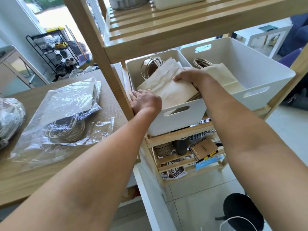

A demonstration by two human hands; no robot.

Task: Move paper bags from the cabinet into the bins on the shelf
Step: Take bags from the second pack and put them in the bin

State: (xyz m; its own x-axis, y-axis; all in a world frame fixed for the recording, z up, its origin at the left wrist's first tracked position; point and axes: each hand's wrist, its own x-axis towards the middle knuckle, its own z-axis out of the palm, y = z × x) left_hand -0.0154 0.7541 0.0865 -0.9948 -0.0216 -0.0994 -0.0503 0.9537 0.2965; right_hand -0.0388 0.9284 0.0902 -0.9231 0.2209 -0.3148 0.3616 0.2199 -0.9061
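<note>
Two white bins sit side by side on the middle level of a wooden shelf (106, 69), filling the centre and right of the frame. The smaller bin (176, 120), at centre, holds a stack of tan paper bags (168, 85) lying tilted, with their twisted cord handles bunched toward the bin's far left corner. The right hand (191, 75) grips the right edge of this stack, thumb on top and fingers curled underneath, out of sight. The left hand (145, 100) rests at the bin's near left corner with its fingers spread over the rim and touching the lower edge of the bags; whether it grips the bin or only steadies it cannot be told.

The larger bin (260, 92), to the right, holds one paper bag (220, 74) with its handles pointing to the back; the right forearm hides part of it.

At left, on a wooden tabletop (25, 179), a clear plastic wrapper (66, 114) holds more flat bags with cord handles; glare blurs them. Below the bins, a lower shelf level carries a brown spiral notebook (204, 148), a dark bottle (180, 145) and printed packets, partly hidden by slats. The upper shelf's containers are cut off by the top edge.
</note>
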